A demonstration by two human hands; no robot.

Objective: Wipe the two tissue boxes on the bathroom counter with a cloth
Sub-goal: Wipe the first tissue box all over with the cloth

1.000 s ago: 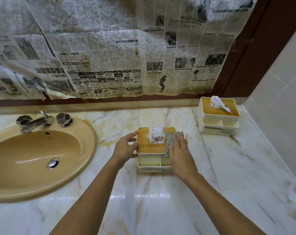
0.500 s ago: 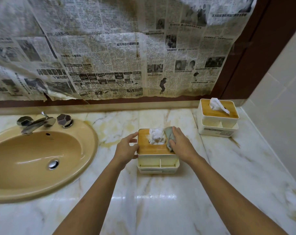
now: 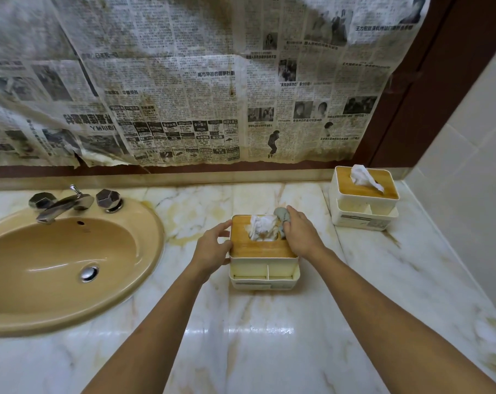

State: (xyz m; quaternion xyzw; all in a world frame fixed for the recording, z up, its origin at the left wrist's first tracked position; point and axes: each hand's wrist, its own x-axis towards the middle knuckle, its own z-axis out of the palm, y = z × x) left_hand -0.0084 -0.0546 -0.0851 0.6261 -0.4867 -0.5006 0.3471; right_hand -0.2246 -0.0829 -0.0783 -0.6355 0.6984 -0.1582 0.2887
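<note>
- Looking down through the head view, I count two tissue boxes on the counter (image 3: 269,336): the near box (image 3: 263,251) sits mid-counter, and the far box (image 3: 363,200) is in the back right corner.
- Each box has a wooden lid with one white tissue poking out, plus two open front compartments.
- My left hand (image 3: 212,248) grasps the near box's left side.
- My right hand (image 3: 300,234) clutches the one grey cloth (image 3: 282,218), bunched on that lid's back right corner.
- One sink (image 3: 64,265) lies at the counter's left edge.
</note>
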